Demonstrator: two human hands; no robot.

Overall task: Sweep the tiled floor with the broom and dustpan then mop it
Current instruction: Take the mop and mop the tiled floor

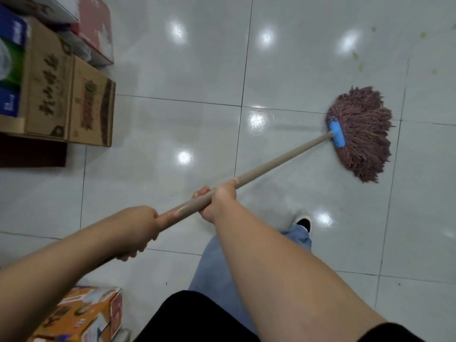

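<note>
Stage: the mopping part was under way, by my reading; no broom or dustpan showed anywhere in the view, so the sweeping looked finished or at least set aside.
Mop: the mop (pixel 361 134) lay with its reddish-brown strands fanned flat on the tiled floor (pixel 187 114), ahead and to the person's right, its blue clamp joining the strands to a long tan handle (pixel 271 161) that ran back to the person.
Left hand: the left hand (pixel 138 230) was wrapped round the near end of the handle, fingers curled under it.
Right hand: the right hand (pixel 217 201) gripped the handle further along, between the left hand and the mop head, the two hands apart along the shaft.
Done: the tiles around the mop shone with ceiling-light glare and could have been wet, though gloss and damp could not be told apart.
Left to do: yellowish specks (pixel 365 58) lay on the tiles beyond the mop, toward the upper right, so that patch seemed not yet cleaned.
Surroundings: cardboard boxes (pixel 71 99) stood at the left edge of the floor and an orange box (pixel 81 314) near the person's left arm.
Writing: the brown boxes carried large printed characters, too blurred to read; no brand could be made out.
Feet: one dark shoe (pixel 303 223) and a blue trouser leg showed below the right arm.
</note>
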